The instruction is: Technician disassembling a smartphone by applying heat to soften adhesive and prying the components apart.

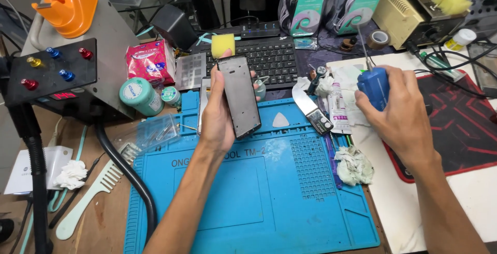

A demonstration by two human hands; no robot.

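black and glassy, the phone frame (239,96) stands nearly upright in the person's left hand (217,111), fingers wrapped along its left edge and the thumb pressed against the near side, so the slab is pinched by its edges above the blue silicone work mat (269,192). the right hand (398,114) is closed in a fist round a blue-handled tool (374,86), its thin metal shaft poking up past the knuckles; this hand hovers over the white sheet (398,202) beside the red-and-black mat (461,124), well apart from the phone frame.

judged from this, the step in hand looks like inspecting or prepping the frame with the tool kept ready; bringing tool to frame would call for a steady left-hand hold and a careful approach to the thin edge.

outward, a yellow sponge (223,45) sits on the black keyboard (269,60) just behind the frame. a metal blade (310,108) and a crumpled wipe (353,165) lie near the mat's right edge. two clear jars with white lids (305,0) (357,0) stand at the back, filled with coiled cables. a teal tub (141,96) stands left of the mat, its contents hidden.
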